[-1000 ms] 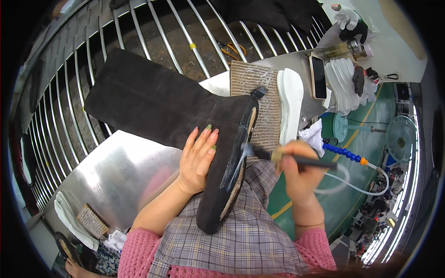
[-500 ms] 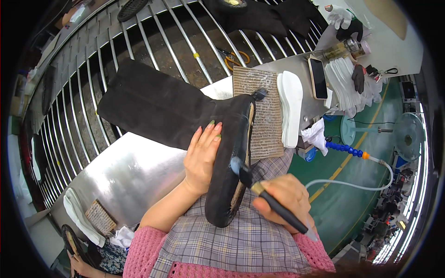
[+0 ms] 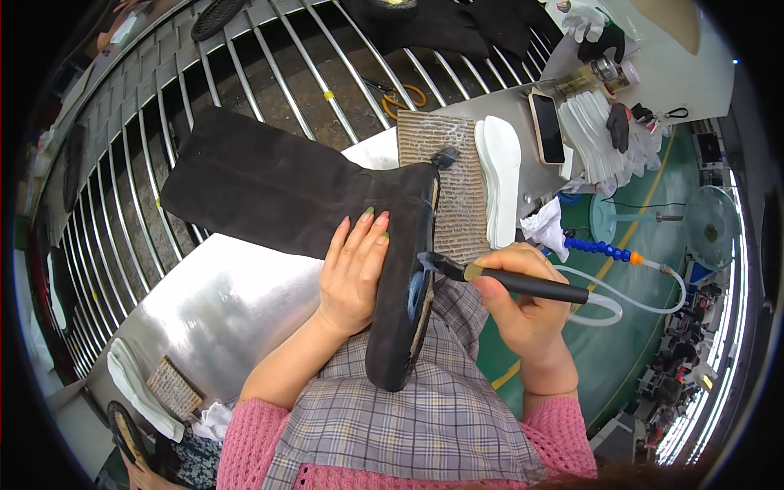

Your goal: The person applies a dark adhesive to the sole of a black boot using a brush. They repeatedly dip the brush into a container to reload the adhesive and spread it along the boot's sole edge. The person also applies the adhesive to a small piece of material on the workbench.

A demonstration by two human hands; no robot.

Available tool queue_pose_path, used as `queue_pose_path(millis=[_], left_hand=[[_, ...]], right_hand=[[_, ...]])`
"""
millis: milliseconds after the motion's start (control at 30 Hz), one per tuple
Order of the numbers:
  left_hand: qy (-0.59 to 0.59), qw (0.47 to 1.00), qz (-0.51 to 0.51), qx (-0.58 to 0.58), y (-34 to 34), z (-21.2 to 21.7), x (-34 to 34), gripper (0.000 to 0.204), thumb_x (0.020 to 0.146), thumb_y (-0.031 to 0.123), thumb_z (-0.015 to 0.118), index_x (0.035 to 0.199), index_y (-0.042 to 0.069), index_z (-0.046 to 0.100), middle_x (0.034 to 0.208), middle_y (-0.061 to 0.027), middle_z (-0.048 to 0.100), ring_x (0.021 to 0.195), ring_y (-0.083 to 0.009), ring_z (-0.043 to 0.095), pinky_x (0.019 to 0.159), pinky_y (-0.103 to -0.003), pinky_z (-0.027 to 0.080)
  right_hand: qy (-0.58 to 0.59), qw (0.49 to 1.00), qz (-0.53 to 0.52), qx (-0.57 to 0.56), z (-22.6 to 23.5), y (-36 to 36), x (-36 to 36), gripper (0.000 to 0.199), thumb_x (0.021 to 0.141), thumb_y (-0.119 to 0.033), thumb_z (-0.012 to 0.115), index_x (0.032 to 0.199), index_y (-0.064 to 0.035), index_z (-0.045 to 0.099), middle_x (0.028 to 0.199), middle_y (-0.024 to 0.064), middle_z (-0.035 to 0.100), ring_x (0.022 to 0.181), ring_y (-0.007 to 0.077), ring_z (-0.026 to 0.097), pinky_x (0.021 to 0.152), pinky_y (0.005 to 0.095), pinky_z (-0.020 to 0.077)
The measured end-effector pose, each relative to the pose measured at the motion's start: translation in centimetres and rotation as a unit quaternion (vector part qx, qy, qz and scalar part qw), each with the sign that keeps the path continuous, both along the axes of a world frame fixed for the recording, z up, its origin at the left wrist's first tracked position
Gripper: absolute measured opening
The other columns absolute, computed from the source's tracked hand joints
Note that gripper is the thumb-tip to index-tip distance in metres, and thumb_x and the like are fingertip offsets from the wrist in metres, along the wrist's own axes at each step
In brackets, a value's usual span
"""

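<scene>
A black suede-like boot [image 3: 269,180] lies on its side, its shaft toward the far left and its foot part reaching over the table edge toward me. My left hand [image 3: 351,282] holds it near the ankle, fingers stretched along the upper and thumb hidden. With my right hand [image 3: 527,306] I grip a black-handled brush [image 3: 535,283]. Its bristle tip touches the boot's lower edge beside the sole. A wet bluish-white smear [image 3: 416,294] shows on that edge just nearer to me. A clear hose [image 3: 608,310] runs from the handle's end.
Under the toe lies a corrugated pad [image 3: 457,196] with a dark blob, beside white insoles [image 3: 498,180] and a phone [image 3: 547,126]. A metal-bar rack [image 3: 282,73] spans the far side, orange-handled scissors [image 3: 404,98] beneath. Another person's hand [image 3: 147,475] holds a sole at lower left.
My right hand has swung up and right, levelling the brush; its tip has moved slightly farther along the boot's edge. The view has shifted a little. My left hand stays on the boot.
</scene>
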State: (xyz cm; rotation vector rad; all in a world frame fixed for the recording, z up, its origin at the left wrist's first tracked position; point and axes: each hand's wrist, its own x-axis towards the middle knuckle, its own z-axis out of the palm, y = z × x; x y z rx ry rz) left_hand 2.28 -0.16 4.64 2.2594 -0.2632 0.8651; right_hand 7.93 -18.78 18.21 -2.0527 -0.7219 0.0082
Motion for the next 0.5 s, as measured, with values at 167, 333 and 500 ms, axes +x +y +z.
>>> queue_pose_path(millis=[167, 333, 500], left_hand=[[0.005, 1.000, -0.011, 0.007, 0.2, -0.3, -0.1, 0.035, 0.089, -0.001, 0.051, 0.123, -0.004, 0.045, 0.125, -0.0236, 0.059, 0.119, -0.0374, 0.057, 0.103, -0.052, 0.040], [0.002, 1.000, -0.014, 0.006, 0.3, -0.7, 0.1, 0.034, 0.088, 0.000, 0.050, 0.121, -0.005, 0.046, 0.127, -0.0238, 0.058, 0.120, -0.0373, 0.056, 0.104, -0.052, 0.039], [0.003, 1.000, -0.014, -0.005, 0.2, -0.1, 0.2, 0.034, 0.086, -0.001, 0.051, 0.119, -0.005, 0.048, 0.127, -0.0238, 0.059, 0.120, -0.0377, 0.056, 0.104, -0.052, 0.039]], right_hand=[[0.073, 0.996, 0.055, -0.007, 1.6, -0.2, -0.4, 0.018, 0.077, -0.006, 0.077, 0.090, -0.0012, 0.066, 0.080, 0.0100, 0.067, 0.070, 0.0210, 0.064, 0.062, 0.0303, 0.0504], [0.091, 0.985, 0.146, 0.013, 2.2, -0.6, -1.1, 0.022, 0.074, -0.008, 0.081, 0.089, -0.0015, 0.067, 0.078, 0.0093, 0.066, 0.065, 0.0216, 0.063, 0.059, 0.0313, 0.0499], [0.016, 0.997, 0.068, -0.018, 2.3, -0.1, -1.1, 0.027, 0.072, -0.010, 0.083, 0.090, -0.0001, 0.066, 0.077, 0.0092, 0.066, 0.064, 0.0224, 0.062, 0.056, 0.0306, 0.0491]])
